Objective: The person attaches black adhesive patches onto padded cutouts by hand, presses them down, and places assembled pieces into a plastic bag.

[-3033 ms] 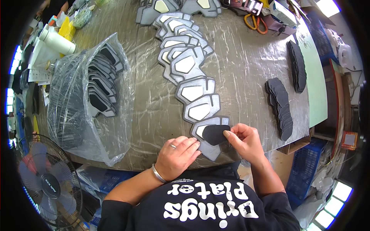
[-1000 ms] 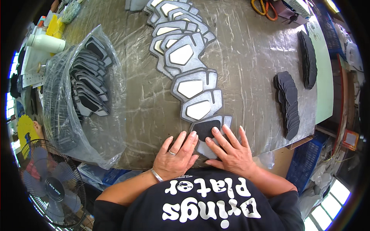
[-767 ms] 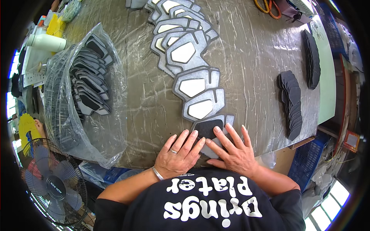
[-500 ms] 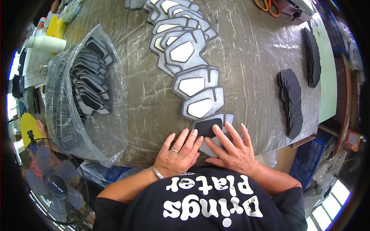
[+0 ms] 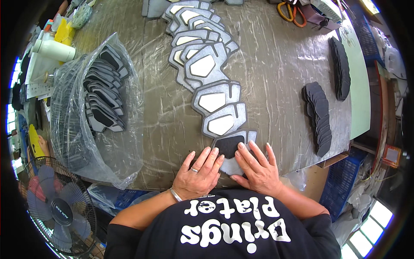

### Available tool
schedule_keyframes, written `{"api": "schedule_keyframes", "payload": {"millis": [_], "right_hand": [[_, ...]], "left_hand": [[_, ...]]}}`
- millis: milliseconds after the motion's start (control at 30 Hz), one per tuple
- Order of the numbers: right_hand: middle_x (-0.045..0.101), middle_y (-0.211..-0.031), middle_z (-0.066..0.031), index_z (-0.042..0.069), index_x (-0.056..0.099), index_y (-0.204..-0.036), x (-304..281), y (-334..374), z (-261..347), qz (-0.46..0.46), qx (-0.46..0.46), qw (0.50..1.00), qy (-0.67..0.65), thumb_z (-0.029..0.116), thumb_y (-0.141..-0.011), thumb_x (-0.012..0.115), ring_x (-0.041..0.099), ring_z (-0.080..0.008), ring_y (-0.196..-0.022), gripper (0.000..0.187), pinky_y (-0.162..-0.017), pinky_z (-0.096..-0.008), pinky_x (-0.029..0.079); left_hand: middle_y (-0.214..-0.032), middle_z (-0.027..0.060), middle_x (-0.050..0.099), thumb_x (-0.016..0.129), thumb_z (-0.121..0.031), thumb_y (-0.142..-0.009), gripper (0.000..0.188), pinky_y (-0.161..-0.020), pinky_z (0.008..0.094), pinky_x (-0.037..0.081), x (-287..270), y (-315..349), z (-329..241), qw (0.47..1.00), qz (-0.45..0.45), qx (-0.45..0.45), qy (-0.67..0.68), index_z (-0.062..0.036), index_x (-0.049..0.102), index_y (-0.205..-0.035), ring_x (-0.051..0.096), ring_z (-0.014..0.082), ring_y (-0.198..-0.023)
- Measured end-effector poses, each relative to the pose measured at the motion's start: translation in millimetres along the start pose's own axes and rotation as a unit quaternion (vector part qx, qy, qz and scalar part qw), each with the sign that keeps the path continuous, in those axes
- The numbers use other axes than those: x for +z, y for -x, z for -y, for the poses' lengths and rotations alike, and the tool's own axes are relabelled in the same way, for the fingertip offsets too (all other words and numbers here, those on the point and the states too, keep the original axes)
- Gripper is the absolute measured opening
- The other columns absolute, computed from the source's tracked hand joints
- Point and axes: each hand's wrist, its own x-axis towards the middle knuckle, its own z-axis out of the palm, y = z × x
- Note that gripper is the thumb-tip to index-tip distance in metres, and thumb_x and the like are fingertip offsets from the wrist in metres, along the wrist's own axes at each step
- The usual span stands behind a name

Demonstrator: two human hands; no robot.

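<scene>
At the table's near edge lies a grey, flat shaped piece [image 5: 235,165] with a dark outline. A black pad [image 5: 229,147] covers its middle. My right hand [image 5: 260,169] rests open on the piece's right side, fingertips at the pad's right edge. Lying flat at the pad's lower left is my left hand [image 5: 199,171], fingers stretched out and wearing a ring. Neither hand grips anything. Just beyond, similar grey pieces with white centres [image 5: 221,124] overlap in a line running away from me.
On the left, a clear plastic bag [image 5: 131,162] holds several grey pieces with black centres [image 5: 103,116]. Two rows of overlapping black pads [image 5: 318,118] lie right. Orange-handled scissors [image 5: 298,15] are at the far right. A fan [image 5: 60,211] stands lower left, near another person's hand [image 5: 44,146].
My two hands have drawn slightly apart, uncovering more of the black pad. The right fingers have moved closer together. The whole view has shifted a little.
</scene>
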Motion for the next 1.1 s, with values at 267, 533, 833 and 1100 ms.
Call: {"api": "schedule_keyframes", "payload": {"millis": [267,533,833,1100], "right_hand": [[0.051,-0.143,-0.0018,0.012,0.057,-0.133,-8,-33,-5,-0.019,0.021,0.997,-0.069,0.039,-0.083,0.071,0.045,-0.0209,-0.133,0.058,-0.116,-0.054,0.019],[0.05,-0.145,-0.0002,0.015,0.057,-0.133,-2,-32,-8,-0.029,0.01,0.999,-0.019,0.035,-0.084,0.071,0.043,-0.0193,-0.135,0.055,-0.116,-0.0551,0.019],[0.054,-0.133,-0.0158,0.006,0.059,-0.113,-19,-49,-17,-0.112,0.105,0.98,-0.129,0.026,-0.074,0.083,0.043,-0.0368,-0.133,0.05,-0.111,-0.056,0.027],[0.066,-0.09,-0.0029,-0.001,0.061,-0.102,-22,-41,8,-0.11,0.173,0.8,-0.564,0.001,-0.086,0.071,0.062,-0.0085,-0.082,0.019,-0.074,-0.0233,0.05]], "left_hand": [[-0.134,0.0088,0.057,0.061,-0.029,-0.083,0.044,-0.105,0.0459,0.037,5,0,-1,1.0,-0.029,-0.003,0.001,-0.0118,0.067,-0.123,0.05,0.0218,-0.128],[-0.135,0.0075,0.057,0.059,-0.029,-0.086,0.041,-0.106,0.0456,0.036,4,-2,-1,0.999,-0.044,-0.004,-0.002,-0.0124,0.066,-0.123,0.05,0.0207,-0.128],[-0.14,0.0077,0.051,0.067,-0.025,-0.083,0.048,-0.107,0.0453,0.036,1,4,-3,0.994,-0.043,-0.047,0.084,-0.0126,0.062,-0.129,0.048,0.0215,-0.13],[-0.122,0.0087,0.06,0.065,0.002,-0.091,0.047,-0.097,0.0277,0.045,-16,-6,0,0.652,-0.067,-0.314,0.687,0.0019,0.047,-0.134,0.058,0.0132,-0.11]]}}
